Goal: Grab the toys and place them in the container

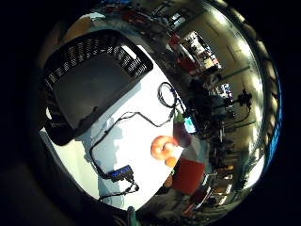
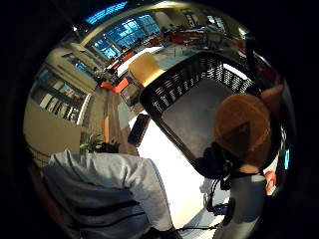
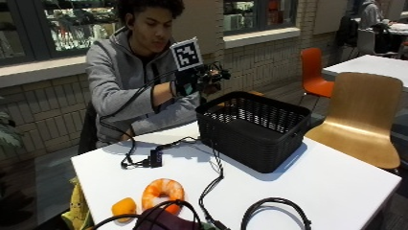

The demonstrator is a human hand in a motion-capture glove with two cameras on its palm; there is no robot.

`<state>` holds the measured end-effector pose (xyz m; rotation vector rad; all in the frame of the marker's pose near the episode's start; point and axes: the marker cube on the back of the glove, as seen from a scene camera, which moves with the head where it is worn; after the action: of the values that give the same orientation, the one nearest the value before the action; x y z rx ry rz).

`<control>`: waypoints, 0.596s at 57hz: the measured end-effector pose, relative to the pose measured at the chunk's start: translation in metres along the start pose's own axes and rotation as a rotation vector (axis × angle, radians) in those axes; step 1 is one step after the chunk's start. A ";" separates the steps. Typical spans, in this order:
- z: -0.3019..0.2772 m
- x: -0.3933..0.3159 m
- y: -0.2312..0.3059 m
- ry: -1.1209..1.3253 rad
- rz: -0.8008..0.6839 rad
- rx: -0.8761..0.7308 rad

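My gloved right hand (image 3: 194, 82) is raised above the near-left rim of the black mesh basket (image 3: 255, 143). Its fingers curl round a brown-orange toy (image 2: 244, 127), which sits close to the palm with a fingertip (image 2: 271, 97) against it; the outside view shows only a dark bit past the fingers. The basket's floor (image 1: 91, 84) looks bare. On the white table lie an orange ring-shaped shrimp toy (image 3: 163, 190), a small orange toy (image 3: 124, 208) and a purple toy (image 3: 169, 221) at the front edge. The palm view shows the shrimp toy (image 1: 163, 145) and the purple toy (image 1: 182, 133) too.
Black cables (image 3: 213, 177) and a small black hub (image 3: 155, 157) trail across the table (image 3: 331, 182) between basket and toys; a cable loop (image 3: 275, 213) lies at the front. A yellow toy (image 3: 76, 211) shows beyond the table's left edge. Wooden chair (image 3: 363, 115) at right.
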<state>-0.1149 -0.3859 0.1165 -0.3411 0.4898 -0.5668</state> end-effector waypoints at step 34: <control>0.020 0.110 0.147 0.105 0.426 -0.251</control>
<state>0.0390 -0.3303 0.0319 -0.4325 0.7159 -0.1081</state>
